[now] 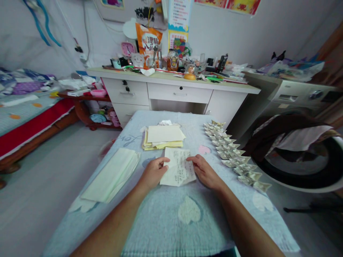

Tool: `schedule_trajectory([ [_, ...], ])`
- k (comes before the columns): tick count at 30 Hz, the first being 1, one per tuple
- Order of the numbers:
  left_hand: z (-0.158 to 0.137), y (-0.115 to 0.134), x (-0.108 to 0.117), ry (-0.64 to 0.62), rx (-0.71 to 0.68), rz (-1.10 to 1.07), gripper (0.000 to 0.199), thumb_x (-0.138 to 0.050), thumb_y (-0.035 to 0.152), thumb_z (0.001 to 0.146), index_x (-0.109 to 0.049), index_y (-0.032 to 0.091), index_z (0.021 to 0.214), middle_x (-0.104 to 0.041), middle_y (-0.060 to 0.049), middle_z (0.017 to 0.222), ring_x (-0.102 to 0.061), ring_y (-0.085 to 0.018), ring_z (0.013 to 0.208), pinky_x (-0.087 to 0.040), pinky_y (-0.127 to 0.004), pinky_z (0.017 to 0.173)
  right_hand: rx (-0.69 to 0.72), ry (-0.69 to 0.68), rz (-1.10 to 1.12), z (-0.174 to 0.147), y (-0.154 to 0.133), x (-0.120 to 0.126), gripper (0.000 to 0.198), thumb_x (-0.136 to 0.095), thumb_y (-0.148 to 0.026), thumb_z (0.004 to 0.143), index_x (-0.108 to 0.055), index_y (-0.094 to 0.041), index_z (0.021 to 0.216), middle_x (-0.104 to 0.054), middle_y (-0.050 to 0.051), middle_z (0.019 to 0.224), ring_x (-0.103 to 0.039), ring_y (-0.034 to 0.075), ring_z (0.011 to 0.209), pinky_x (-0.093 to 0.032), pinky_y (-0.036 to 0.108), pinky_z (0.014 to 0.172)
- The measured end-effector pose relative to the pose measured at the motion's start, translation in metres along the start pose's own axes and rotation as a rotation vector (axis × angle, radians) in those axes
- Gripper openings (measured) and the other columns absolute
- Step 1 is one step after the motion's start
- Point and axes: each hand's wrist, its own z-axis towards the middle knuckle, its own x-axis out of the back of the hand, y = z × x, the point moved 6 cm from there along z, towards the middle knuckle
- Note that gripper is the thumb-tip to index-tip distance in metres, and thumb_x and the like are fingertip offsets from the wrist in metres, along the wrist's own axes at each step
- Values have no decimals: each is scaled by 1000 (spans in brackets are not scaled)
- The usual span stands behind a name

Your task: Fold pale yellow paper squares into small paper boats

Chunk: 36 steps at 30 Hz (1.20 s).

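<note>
Between my hands is a sheet of paper (179, 169) covered with handwriting, lightly creased, just above or on the cloth-covered table. My left hand (154, 172) pinches its left edge between thumb and fingers. At the opposite edge, my right hand (205, 171) grips the sheet with its fingertips; the right thumb is mostly hidden. Just beyond lies a stack of cream and yellow paper (164, 134). To the left rests a pile of long pale-green folded sheets (111, 175). Several folded paper boats (227, 150) stand in a row along the table's right side.
A light blue cloth with heart patterns (158, 223) covers the table. Behind it stands a white desk (177, 93) crowded with jars, bags and small items. To the right is a washing machine (278, 103) with its door open and laundry hanging out. A bed (29, 110) is at left.
</note>
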Motion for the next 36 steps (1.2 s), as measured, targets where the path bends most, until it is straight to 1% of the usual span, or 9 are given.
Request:
schedule_trajectory([
  [5,-2,4,3,57,45,-77,38,-64,28,65,-69,12,99,-60,0,69,-55,-13,58,-40,-23,53,82,-34,-214,-5,-10,0,76,-49,0,65,-45,-26,136,-39,11,136,-35,28,127,-32,49,103],
  [11,-2,0,3,44,133,-276,49,-70,31,62,-66,10,105,-68,-6,81,-64,-18,69,-46,-28,61,208,-145,-176,-7,-19,-8,62,-58,-16,81,-42,-27,140,-36,11,146,-27,27,136,-26,49,109],
  [15,-3,1,1,27,175,-377,51,-74,32,59,-65,9,104,-70,-8,83,-66,-20,70,-48,-30,63,235,-165,-162,-8,-21,-9,61,-65,-20,79,-47,-30,136,-40,8,146,-23,29,140,-23,51,110],
  [18,-3,3,-1,14,192,-397,49,-74,32,59,-64,10,102,-70,-7,81,-66,-20,72,-48,-30,64,252,-191,-115,-8,-24,-10,62,-67,-16,76,-50,-31,134,-48,5,141,-28,27,138,-24,50,110],
  [22,-2,2,1,-9,187,-292,41,-62,36,72,-63,12,105,-63,-2,69,-59,-16,59,-43,-26,54,257,-150,-37,-6,-26,-7,39,-55,-14,86,-62,-29,121,-64,5,122,-44,24,128,-30,46,107],
  [24,0,4,7,12,117,-128,35,-51,33,78,-64,14,106,-58,0,66,-55,-15,57,-43,-26,52,268,-133,21,-5,-25,-5,31,-51,-17,90,-65,-27,117,-68,5,114,-52,23,120,-34,43,104],
  [26,0,14,15,60,-60,72,34,-48,19,73,-66,16,102,-60,-4,81,-60,-18,77,-49,-30,69,262,-120,93,-4,-24,-3,27,-48,-22,94,-67,-25,113,-71,5,108,-59,20,109,-41,37,98],
  [30,-10,35,4,-141,-345,301,62,-49,2,57,-60,23,114,-51,-5,128,-42,-24,126,-29,-39,109,202,-105,215,-3,-21,-1,27,-45,-29,96,-69,-22,104,-71,5,98,-64,17,92,-46,29,86],
  [36,-25,39,-15,-502,-248,226,52,-53,9,68,-56,21,118,-60,-6,119,-55,-23,111,-41,-36,100,125,-146,275,-4,-18,-3,31,-41,-32,97,-67,-18,88,-65,2,81,-61,16,78,-44,25,75],
])
